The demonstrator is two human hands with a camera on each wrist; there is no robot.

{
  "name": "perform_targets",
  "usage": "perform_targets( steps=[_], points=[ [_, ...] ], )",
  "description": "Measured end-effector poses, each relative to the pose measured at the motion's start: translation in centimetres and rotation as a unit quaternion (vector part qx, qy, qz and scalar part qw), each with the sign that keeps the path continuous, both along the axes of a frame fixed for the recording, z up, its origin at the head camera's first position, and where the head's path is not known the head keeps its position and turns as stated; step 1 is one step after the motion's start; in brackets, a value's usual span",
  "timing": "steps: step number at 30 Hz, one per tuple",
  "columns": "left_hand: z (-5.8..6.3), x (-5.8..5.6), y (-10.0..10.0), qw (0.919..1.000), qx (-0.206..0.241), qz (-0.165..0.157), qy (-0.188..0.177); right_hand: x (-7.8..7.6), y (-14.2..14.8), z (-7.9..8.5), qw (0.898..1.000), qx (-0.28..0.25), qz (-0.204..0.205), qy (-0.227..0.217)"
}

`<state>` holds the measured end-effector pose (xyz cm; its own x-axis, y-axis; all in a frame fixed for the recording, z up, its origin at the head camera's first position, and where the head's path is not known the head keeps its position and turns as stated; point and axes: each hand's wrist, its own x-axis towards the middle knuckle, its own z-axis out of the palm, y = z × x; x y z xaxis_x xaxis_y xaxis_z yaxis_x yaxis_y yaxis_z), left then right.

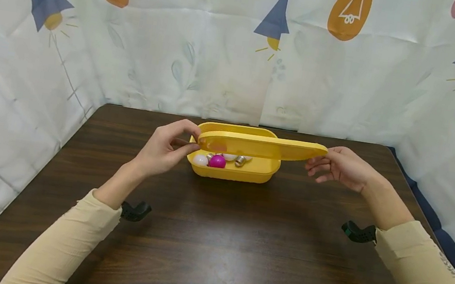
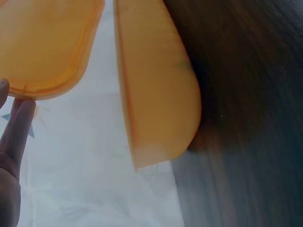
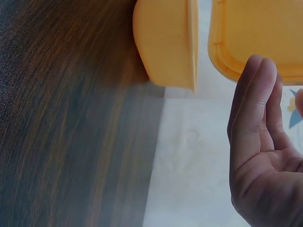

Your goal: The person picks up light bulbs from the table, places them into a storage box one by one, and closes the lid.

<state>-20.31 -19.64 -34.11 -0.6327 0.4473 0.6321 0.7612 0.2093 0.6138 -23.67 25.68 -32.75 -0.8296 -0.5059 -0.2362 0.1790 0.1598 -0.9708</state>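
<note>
A yellow lid (image 1: 262, 146) is held up between both hands, over a yellow oblong box (image 1: 231, 175) at the far side of the table. At the lid's left end, the left hand (image 1: 162, 146) pinches the rim between thumb and fingers. The right hand (image 1: 347, 169) grips the other end, its fingers (image 3: 258, 90) under the lid's corner in the right wrist view. Inside the box lie several light bulbs, among them a magenta bulb (image 1: 217, 161) and a white bulb (image 1: 200, 160). The lid covers part of the box's inside in the head view.
The dark wood-grain table (image 1: 221, 239) reaches to a white patterned curtain (image 1: 221, 62) behind the box and along the sides. A black wrist device (image 1: 135, 210) sits at the left sleeve, and another black device (image 1: 358, 232) at the right one.
</note>
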Motion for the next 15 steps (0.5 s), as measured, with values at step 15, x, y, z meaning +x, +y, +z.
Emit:
perform_targets(
  steps=[15],
  points=[
    [-0.76,-0.28,0.11,0.9922,-0.023,-0.038,0.116,-0.30,-0.22,-0.43,0.998,0.061,-0.023,-0.016]
  ],
)
